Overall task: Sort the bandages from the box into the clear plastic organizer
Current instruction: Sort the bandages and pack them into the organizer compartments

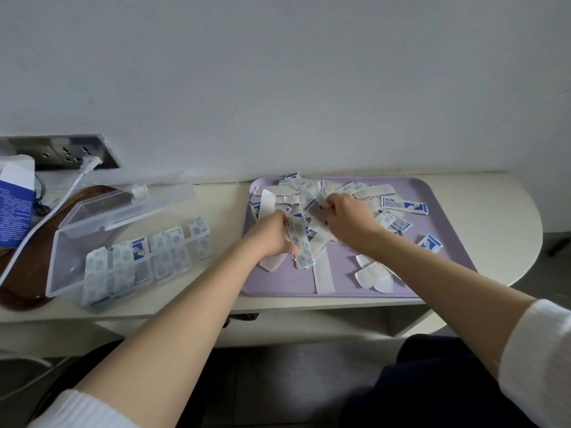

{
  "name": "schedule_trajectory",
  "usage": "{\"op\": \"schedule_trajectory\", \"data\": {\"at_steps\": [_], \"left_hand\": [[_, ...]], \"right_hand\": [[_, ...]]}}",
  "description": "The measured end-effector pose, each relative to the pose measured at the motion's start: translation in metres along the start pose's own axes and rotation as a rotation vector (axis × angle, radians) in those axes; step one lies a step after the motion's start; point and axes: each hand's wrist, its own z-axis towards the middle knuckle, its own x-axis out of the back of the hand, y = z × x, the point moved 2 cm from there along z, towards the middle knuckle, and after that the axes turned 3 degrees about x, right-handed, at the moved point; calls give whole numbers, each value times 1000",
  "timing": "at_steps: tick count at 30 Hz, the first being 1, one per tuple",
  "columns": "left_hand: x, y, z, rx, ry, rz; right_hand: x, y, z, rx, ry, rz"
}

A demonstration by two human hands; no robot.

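Fingers (285, 218) of the left hand (272, 234) pinch one long bandage strip (301, 245); right hand (349, 216) grips another wrapped bandage (316, 208) above the pile on one lilac tray (278, 282); one open clear organizer (123, 239) sits left on the counter (500, 211).

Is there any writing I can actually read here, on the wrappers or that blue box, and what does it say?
"创口贴", probably: blue characters on the bandage wrapper lying on the purple tray; small, so uncertain.
Same blue print on the wrapper in the right hand: too blurred to read.
Blue box: lines of white text, too small.
Bandages in the clear organizer: pattern only, nothing legible.
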Motion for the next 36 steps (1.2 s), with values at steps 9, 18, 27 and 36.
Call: {"op": "schedule_trajectory", "data": {"at_steps": [9,18,27,36], "left_hand": [[-4,0,-12,115,-31,-560],[-10,10,-22,121,8,-717],[-11,-3,-38,129,174,-978],[-11,-18,-54,-3,448,-787]], "right_hand": [[-18,2,-7,-53,-234,132],[-26,-2,-7,-1,-159,223],[-22,-14,-17,317,-93,-93],[-29,-26,-23,522,-34,-490]]}}
